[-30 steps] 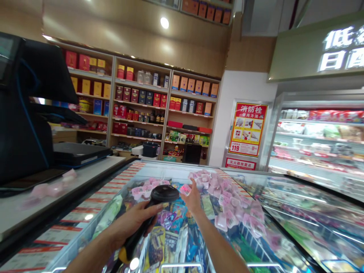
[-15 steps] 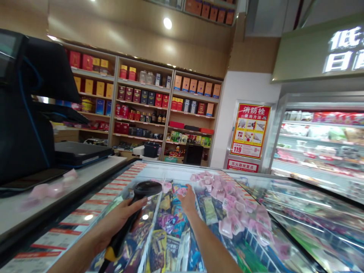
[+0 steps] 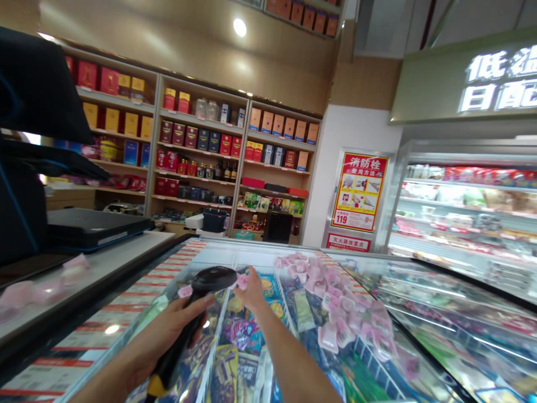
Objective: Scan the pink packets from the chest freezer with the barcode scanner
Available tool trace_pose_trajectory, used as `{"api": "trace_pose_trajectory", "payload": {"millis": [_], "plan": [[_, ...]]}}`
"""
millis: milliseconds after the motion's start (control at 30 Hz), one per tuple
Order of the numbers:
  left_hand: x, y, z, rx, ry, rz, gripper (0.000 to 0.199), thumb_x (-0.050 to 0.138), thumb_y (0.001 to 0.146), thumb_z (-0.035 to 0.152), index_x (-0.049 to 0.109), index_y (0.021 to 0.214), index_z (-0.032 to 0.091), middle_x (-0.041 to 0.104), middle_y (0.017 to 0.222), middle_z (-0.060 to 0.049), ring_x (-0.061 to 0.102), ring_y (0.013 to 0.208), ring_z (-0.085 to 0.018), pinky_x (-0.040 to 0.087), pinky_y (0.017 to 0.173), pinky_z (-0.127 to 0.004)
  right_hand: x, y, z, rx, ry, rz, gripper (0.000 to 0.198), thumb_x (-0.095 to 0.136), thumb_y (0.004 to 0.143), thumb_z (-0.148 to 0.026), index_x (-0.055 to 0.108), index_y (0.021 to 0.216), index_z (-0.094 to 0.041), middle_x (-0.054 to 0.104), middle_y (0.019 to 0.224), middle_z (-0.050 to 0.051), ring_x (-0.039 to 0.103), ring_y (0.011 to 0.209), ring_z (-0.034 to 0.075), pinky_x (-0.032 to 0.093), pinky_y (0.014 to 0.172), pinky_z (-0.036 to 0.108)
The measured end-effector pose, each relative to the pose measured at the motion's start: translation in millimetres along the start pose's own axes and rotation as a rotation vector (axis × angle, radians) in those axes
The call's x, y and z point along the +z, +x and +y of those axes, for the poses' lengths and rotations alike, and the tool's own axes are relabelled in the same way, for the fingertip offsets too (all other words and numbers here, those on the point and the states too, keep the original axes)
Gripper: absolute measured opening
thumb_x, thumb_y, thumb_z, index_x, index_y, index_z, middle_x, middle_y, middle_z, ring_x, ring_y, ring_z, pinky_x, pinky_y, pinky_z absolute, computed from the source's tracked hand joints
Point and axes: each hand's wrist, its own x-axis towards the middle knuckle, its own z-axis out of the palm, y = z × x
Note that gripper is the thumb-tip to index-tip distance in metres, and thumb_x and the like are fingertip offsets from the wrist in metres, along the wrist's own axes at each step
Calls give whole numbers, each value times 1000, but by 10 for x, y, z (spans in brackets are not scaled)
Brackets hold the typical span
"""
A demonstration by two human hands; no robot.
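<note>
My left hand (image 3: 181,323) is closed around the black handle of a barcode scanner (image 3: 215,279), whose head points forward over a glass-topped freezer (image 3: 247,254). Just right of that head, my right hand (image 3: 253,294) pinches a small pink packet (image 3: 242,281) by its end. Another pink packet (image 3: 184,291) shows to the left of the scanner. A long heap of similar pink packets (image 3: 321,280), some with white barcode labels, spreads over the glass on the right. Under the glass lie bagged ice creams (image 3: 241,333) in wire baskets.
At the left, a counter (image 3: 138,252) carries a black checkout terminal (image 3: 46,95), a flat black device (image 3: 96,226) and several pink packets (image 3: 42,291). Shelves of boxed goods (image 3: 201,140) stand behind. A second freezer (image 3: 453,324) and a lit chiller (image 3: 461,212) are at right.
My right hand has moved left to the scanner head with a pink packet in its fingers. The scanner stays in my left hand. The whole view has shifted slightly.
</note>
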Motion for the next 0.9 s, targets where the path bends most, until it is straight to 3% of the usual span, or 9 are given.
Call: {"api": "trace_pose_trajectory", "payload": {"millis": [100,233,400,567,700,800,900], "plan": [[131,37,-26,25,6,-33,43,56,60,57,48,50,16,48,39,3,40,38,-7,31,39,-17,-217,-105,28,-22,-7,31,71,62,53,-18,41,120,-9,45,124,16,38,117,26,31,98,37],[317,61,-58,36,15,-42,42,56,60,57,48,51,17,48,39,4,39,37,-7,30,39,-17,-750,-393,164,-77,-55,128,51,56,62,-20,51,112,-12,49,121,14,39,117,25,30,98,38],[606,112,-131,53,71,-127,41,57,60,55,45,49,17,47,36,5,38,35,-6,27,38,-17,-1367,-887,316,-70,62,138,32,53,70,-30,59,99,-17,58,106,9,50,104,23,39,89,36],[937,223,-179,55,55,-184,40,57,60,55,45,53,18,46,37,6,39,35,-7,29,40,-19,-1419,-1265,57,36,430,14,37,44,77,-45,59,99,-19,63,95,7,58,86,19,46,73,30],[1312,291,-108,106,-24,-185,41,52,63,59,53,67,17,55,49,3,51,47,-13,39,47,-23,-1427,-1322,-232,106,823,-55,51,39,77,-54,52,110,-18,61,101,7,59,86,18,47,68,28],[1686,310,-92,208,-132,-236,47,42,71,58,59,85,16,66,75,-4,59,75,-19,45,68,-29,-1586,-1265,-266,226,943,60,50,46,74,-52,51,110,-17,62,100,6,58,90,19,47,68,25],[2009,373,-166,304,-116,-293,49,38,76,52,58,100,15,64,98,-8,56,92,-22,40,84,-32,-1840,-1249,-110,326,991,253,44,54,70,-46,53,101,-16,64,95,5,58,88,19,48,69,25]]}}
